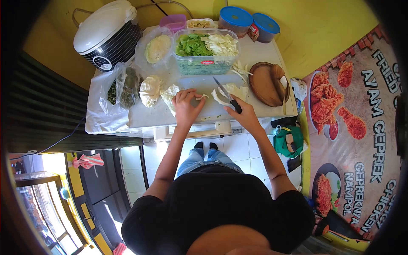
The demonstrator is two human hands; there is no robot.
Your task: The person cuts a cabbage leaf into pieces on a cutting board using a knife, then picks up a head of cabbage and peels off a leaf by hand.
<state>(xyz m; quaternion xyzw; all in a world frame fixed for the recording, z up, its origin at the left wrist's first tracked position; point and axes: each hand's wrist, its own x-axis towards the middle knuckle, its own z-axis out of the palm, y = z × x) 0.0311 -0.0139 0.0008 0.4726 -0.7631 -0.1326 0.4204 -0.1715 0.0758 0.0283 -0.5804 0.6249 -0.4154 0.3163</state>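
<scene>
My right hand is closed round the black handle of a knife, its blade pointing away and to the left. Under and beside the blade lies a pale piece of cabbage on a white cutting board. My left hand is closed, a thin cabbage strip at its thumb and fingertips. Just left of that hand are a loose cabbage leaf and a cut cabbage chunk. Behind the board stands a clear tub holding green lettuce and sliced cabbage.
A wooden mortar with a pestle stands at the right. Bagged cabbage, bagged dark greens and a rice cooker are on the left. Blue-lidded containers, a purple bowl and a small tray line the back.
</scene>
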